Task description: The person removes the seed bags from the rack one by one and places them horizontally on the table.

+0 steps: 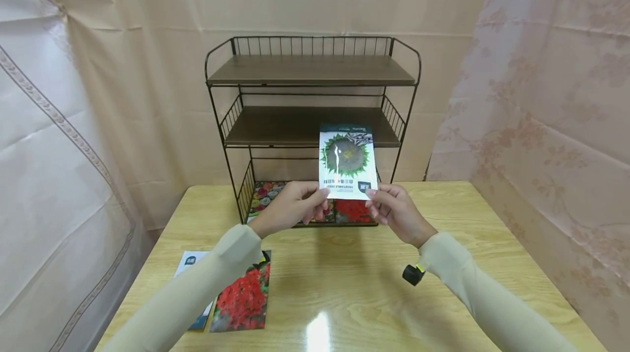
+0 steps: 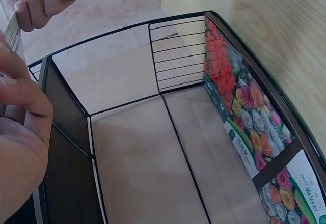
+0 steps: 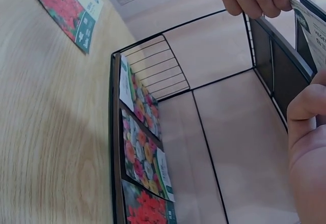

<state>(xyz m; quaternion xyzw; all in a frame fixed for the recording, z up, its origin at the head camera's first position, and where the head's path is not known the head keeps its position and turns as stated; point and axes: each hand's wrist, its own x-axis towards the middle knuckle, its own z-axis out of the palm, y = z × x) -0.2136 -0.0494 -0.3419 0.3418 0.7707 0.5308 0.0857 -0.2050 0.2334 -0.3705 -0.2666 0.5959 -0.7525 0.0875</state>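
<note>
Both hands hold a white seed packet (image 1: 346,158) printed with a green-rimmed sunflower head, raised in front of the rack's middle shelf. My left hand (image 1: 297,204) pinches its lower left corner between thumb and fingers. At the lower right corner, my right hand (image 1: 396,212) has a similar pinch. Only a sliver of the seed packet (image 3: 311,35) shows in the right wrist view, between the two hands. On the bottom shelf lie a red-flower packet (image 1: 355,211) and packets with mixed flowers (image 1: 266,196), partly covered by my left hand in the head view.
A three-tier dark rack (image 1: 310,70) with wire sides stands at the back of the wooden table (image 1: 354,286). At the front left lie a red-flower packet (image 1: 243,300) and a white packet (image 1: 189,259), partly under my left sleeve. Curtains hang behind and beside the table.
</note>
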